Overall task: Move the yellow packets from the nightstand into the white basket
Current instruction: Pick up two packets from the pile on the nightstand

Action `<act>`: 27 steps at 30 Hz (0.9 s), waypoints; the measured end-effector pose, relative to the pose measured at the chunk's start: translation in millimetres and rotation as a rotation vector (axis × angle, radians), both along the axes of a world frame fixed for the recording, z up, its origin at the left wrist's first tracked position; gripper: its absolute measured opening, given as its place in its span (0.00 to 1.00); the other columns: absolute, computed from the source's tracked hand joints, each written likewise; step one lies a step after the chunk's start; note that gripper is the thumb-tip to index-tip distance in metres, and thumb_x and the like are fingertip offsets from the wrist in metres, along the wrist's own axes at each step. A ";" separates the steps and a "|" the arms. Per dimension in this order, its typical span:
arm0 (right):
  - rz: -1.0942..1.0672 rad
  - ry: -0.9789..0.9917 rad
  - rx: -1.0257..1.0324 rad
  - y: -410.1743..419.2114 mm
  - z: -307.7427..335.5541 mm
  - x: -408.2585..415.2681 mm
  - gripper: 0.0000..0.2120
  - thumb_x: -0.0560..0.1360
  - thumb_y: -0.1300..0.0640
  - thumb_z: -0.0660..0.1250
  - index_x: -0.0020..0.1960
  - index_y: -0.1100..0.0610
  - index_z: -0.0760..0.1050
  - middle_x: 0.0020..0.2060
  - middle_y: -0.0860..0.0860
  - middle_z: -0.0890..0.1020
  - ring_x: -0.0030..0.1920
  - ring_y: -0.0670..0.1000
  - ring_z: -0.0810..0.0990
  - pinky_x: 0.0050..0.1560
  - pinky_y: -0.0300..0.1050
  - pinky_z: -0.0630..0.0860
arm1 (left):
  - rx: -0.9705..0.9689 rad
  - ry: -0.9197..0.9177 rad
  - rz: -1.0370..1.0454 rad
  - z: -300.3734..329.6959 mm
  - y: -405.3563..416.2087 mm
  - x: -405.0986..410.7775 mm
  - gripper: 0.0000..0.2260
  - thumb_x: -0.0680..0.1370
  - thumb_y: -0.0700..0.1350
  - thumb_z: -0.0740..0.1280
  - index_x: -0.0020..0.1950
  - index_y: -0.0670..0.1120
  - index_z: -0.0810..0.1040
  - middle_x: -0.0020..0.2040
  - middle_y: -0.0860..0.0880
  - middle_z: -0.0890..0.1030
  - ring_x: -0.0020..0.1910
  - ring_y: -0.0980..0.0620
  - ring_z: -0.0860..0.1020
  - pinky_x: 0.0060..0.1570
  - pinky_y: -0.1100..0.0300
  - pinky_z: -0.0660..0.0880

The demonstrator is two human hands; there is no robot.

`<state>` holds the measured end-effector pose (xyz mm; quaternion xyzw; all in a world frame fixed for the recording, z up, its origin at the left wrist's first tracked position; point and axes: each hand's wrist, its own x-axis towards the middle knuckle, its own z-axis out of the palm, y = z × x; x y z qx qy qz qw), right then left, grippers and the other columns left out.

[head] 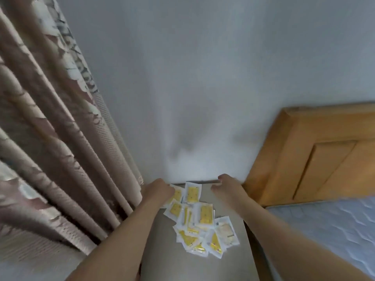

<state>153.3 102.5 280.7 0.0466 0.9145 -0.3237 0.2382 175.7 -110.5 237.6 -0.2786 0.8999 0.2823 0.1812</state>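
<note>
Several yellow packets (pixel 199 222) with white edges lie in a loose pile on the grey nightstand top (pixel 162 250). My left hand (pixel 157 189) is at the pile's far left corner, fingers curled onto a packet (pixel 177 194) there. My right hand (pixel 226 186) hovers at the far right of the nightstand, near the wall, fingers curled and holding nothing. The white basket is not in view.
A patterned brown curtain (pixel 50 138) hangs close on the left. A wooden headboard (pixel 314 155) and a blue quilted mattress (pixel 328 230) stand to the right. The white wall (pixel 192 88) is right behind the nightstand.
</note>
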 end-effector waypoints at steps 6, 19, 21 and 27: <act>-0.041 -0.096 0.093 -35.6 -104.7 -95.6 0.14 0.73 0.49 0.62 0.53 0.57 0.76 0.41 0.50 0.76 0.35 0.48 0.73 0.34 0.40 0.73 | 0.037 -0.113 0.029 -117.1 -19.4 -75.2 0.13 0.73 0.47 0.62 0.52 0.42 0.79 0.52 0.43 0.82 0.51 0.43 0.80 0.45 0.59 0.73; -0.183 -0.215 0.258 -99.7 -349.8 -150.3 0.32 0.72 0.39 0.67 0.65 0.59 0.64 0.61 0.54 0.74 0.61 0.55 0.75 0.52 0.48 0.74 | -0.369 -0.193 0.064 -311.8 -16.5 -125.4 0.33 0.71 0.65 0.68 0.66 0.44 0.67 0.63 0.45 0.75 0.61 0.45 0.74 0.54 0.53 0.74; -0.177 -0.153 0.313 -104.3 -361.6 -150.3 0.33 0.72 0.37 0.67 0.64 0.59 0.63 0.61 0.55 0.74 0.62 0.56 0.75 0.53 0.48 0.75 | -0.447 -0.145 0.016 -323.7 -18.3 -123.3 0.32 0.72 0.67 0.66 0.64 0.45 0.67 0.61 0.46 0.76 0.59 0.46 0.75 0.55 0.53 0.74; -0.251 -0.157 0.181 -106.1 -381.5 -151.3 0.25 0.73 0.44 0.68 0.62 0.58 0.68 0.57 0.52 0.77 0.57 0.55 0.77 0.49 0.46 0.72 | -0.218 0.034 0.121 -334.2 -20.7 -114.0 0.26 0.73 0.60 0.69 0.65 0.48 0.69 0.58 0.49 0.78 0.55 0.47 0.78 0.51 0.52 0.77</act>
